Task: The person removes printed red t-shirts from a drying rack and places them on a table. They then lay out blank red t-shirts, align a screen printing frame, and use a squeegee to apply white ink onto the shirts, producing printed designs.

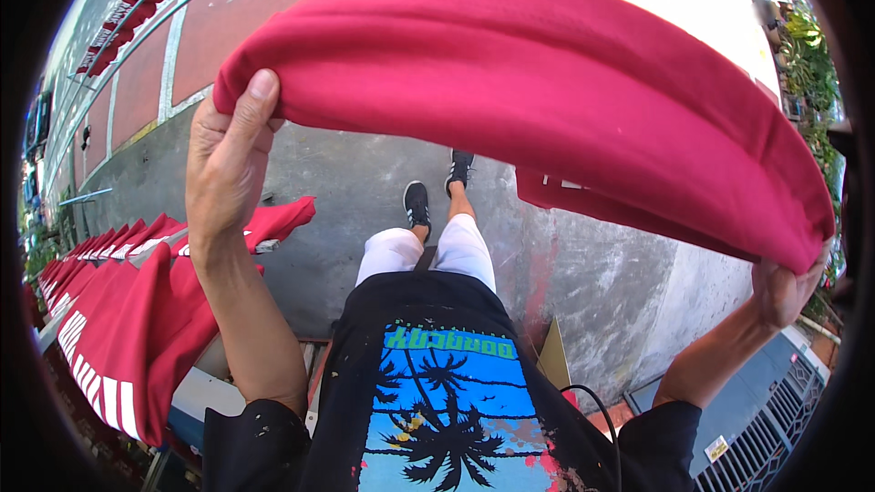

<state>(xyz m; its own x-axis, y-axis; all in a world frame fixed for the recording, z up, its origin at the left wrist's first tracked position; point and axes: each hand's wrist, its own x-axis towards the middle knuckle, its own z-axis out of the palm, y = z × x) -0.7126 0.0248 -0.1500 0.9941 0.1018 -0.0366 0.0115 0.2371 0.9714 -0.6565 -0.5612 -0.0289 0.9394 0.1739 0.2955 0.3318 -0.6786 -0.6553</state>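
Observation:
A wide red cloth (529, 64) is stretched in an arch between my raised hands, folded over along its length. My left hand (228, 159) grips its left end, thumb pressed on top and fingers behind the fabric. At the far right end my right hand (791, 296) is closed on the lower corner; its fingertips are mostly hidden by the cloth. Below the cloth's middle a red flap with a small white mark (567, 184) shows. Beside my left forearm, red cloths (150, 337) with white printing lie overlapping in a long row.
Grey concrete floor (355, 164) lies around my feet. At the lower right stands a blue-grey metal gate (766, 401). Plants (807, 41) line the right edge, and a red valance (146, 0) hangs at the upper left. A tan board (553, 355) is by my right side.

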